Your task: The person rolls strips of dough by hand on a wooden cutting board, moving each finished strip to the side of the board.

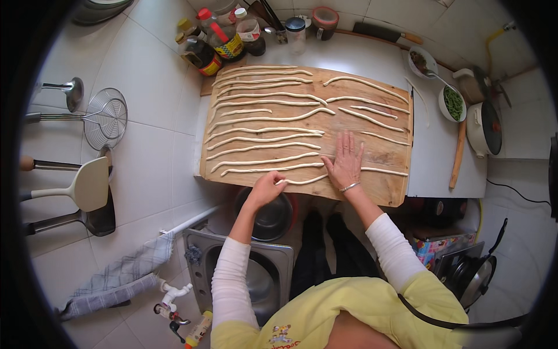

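My left hand (264,190) pinches the left end of a dough strand (303,181) at the front edge of a wooden board (301,126). Palm down, my right hand (346,163) rests flat over that strand, which passes beneath it and hides there. A length of dough (386,171) comes out on the right side of the hand. Several long, thin dough strands lie roughly parallel on the left half of the board, such as one (266,148) above my left hand. Shorter pieces, one of them a thin strand (383,138), lie on the right half.
Sauce bottles (229,41) stand behind the board's left corner. To the right are a bowl of green vegetables (453,104), a bowl with a spoon (422,61), a wooden rolling pin (457,155) and a white pot (484,128). Below is a metal sink (283,261). Utensils including a wire skimmer (106,118) hang left.
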The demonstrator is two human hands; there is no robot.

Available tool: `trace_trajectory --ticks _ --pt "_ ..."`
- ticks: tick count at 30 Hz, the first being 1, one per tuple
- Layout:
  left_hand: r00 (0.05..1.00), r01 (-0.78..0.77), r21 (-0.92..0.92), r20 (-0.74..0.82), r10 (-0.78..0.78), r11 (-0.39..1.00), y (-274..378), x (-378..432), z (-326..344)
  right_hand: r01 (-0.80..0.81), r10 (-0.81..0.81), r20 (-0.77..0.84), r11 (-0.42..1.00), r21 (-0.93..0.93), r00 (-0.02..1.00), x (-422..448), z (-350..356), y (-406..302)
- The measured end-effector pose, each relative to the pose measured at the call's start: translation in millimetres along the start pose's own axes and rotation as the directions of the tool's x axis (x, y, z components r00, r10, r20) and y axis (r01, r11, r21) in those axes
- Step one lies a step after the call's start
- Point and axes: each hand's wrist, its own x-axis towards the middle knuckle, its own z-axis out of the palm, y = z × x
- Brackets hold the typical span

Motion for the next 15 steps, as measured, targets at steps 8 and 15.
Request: trace_trajectory --ticks 8,15 --pt "0.999 -0.049 -0.343 -0.032 0.041 0.938 -46.3 -12.7 11.2 0.244 -0.276 0.283 0.959 0.143 0.918 -87.4 -5.3 -20.2" --pt "0.99 -0.006 -0.303 -0.136 -0.037 0.953 -38.7 -2.8 22.7 0.305 -0.341 0.16 0.929 0.209 0.927 -38.2 -2.1 -61.6"
